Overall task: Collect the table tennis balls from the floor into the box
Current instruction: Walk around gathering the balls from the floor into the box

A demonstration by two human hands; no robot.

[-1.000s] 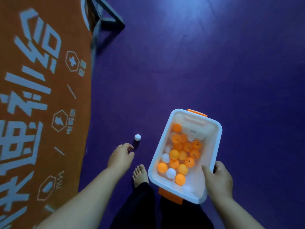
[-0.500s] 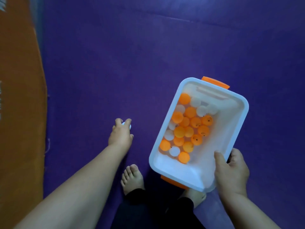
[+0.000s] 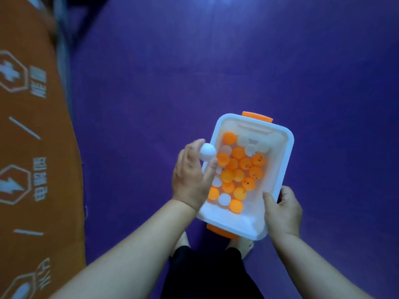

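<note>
My left hand [image 3: 192, 178] pinches a white table tennis ball [image 3: 207, 152] between thumb and fingers, right at the left rim of the white plastic box [image 3: 282, 156]. The box has orange latches at both ends and holds several orange and white balls [image 3: 239, 169]. My right hand [image 3: 281, 210] grips the box's near right corner, thumb inside the rim, and carries it above the purple floor.
An orange banner with white characters [image 3: 32, 147] runs along the left side, with a dark blurred frame [image 3: 64, 35] behind it at the top left. Purple floor [image 3: 216, 61] spreads ahead and to the right. My feet [image 3: 239, 244] stand below the box.
My left hand picked the white ball off the floor and lifted it to the box's left rim. The box stayed in my right hand.
</note>
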